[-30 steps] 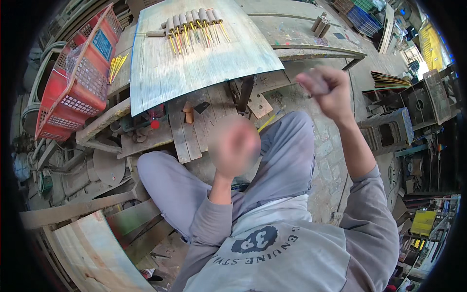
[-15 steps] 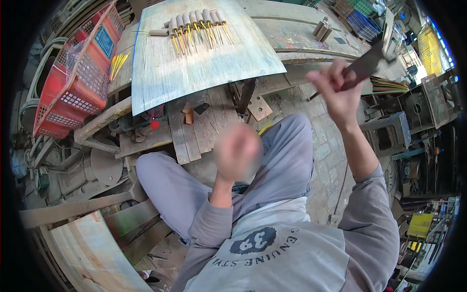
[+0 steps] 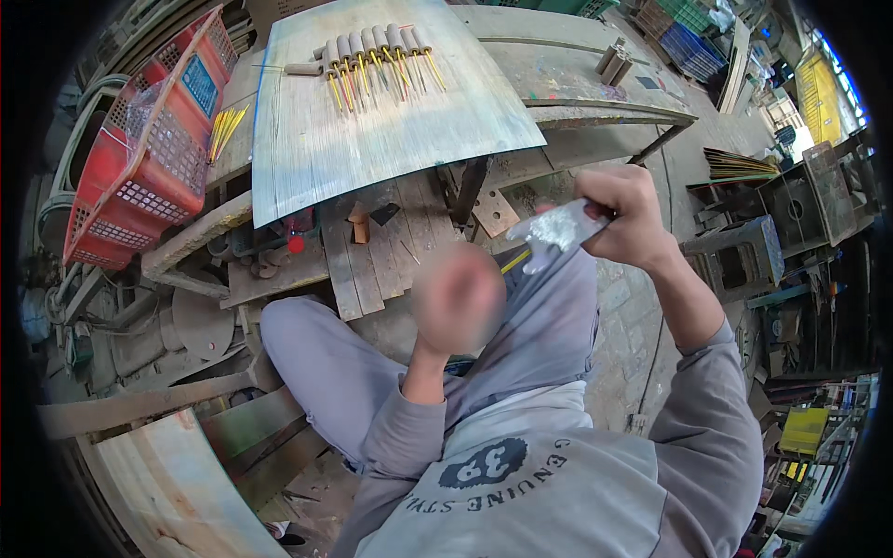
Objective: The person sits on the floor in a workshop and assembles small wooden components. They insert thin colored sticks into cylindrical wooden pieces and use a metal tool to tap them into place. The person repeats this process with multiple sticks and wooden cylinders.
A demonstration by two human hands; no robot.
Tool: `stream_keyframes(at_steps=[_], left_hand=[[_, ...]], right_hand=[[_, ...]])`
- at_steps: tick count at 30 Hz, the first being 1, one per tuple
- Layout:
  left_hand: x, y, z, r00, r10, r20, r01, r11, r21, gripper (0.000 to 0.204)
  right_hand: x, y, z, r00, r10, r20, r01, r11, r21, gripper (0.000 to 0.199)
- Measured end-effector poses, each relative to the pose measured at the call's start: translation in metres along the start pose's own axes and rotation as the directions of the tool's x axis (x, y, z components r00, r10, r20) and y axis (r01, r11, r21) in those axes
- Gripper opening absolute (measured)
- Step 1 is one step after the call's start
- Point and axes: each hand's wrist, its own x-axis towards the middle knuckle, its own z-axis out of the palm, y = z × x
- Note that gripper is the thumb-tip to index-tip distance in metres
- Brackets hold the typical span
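Note:
My left hand (image 3: 445, 307), a closed shape over my lap, is smeared so its fingers do not show singly. A thin yellow stick (image 3: 514, 261) juts from its right side; the stick's other end is hidden. Up and to the right, my right hand (image 3: 625, 216) is closed on one end of a flat, shiny, pale piece (image 3: 558, 232) with an uneven outline, whose kind I cannot make out. That piece reaches leftward above my right knee, close to the yellow stick's tip. On the pale board (image 3: 372, 149) lie several wooden-handled tools (image 3: 381, 51) with yellow shafts.
A red plastic crate (image 3: 139, 177) stands at the left, beside a bundle of yellow sticks (image 3: 226, 126). Grey metal blocks (image 3: 612, 63) sit on the wooden bench (image 3: 549, 65) behind. Under it is a low slatted platform (image 3: 349, 270). Metal frames (image 3: 744, 256) stand at the right.
My right hand has come down and left, bringing the flat piece from beside the bench to near my left hand. The piece looked dark before and now shines. My left hand sank slightly.

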Motion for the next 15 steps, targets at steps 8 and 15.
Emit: stream_keyframes(at_steps=[8,15], left_hand=[[-0.001,0.001,-0.002,1.000,0.018,-0.006,-0.018,1.000,-0.025,0.009],[-0.001,-0.002,-0.002,1.000,0.023,0.000,-0.023,0.998,-0.055,0.008]], right_hand=[[0.000,-0.003,-0.002,0.919,0.168,-0.357,-0.131,0.983,0.125,0.030],[-0.006,0.012,-0.004,0.889,0.230,-0.396,-0.178,0.970,0.163,0.038]])
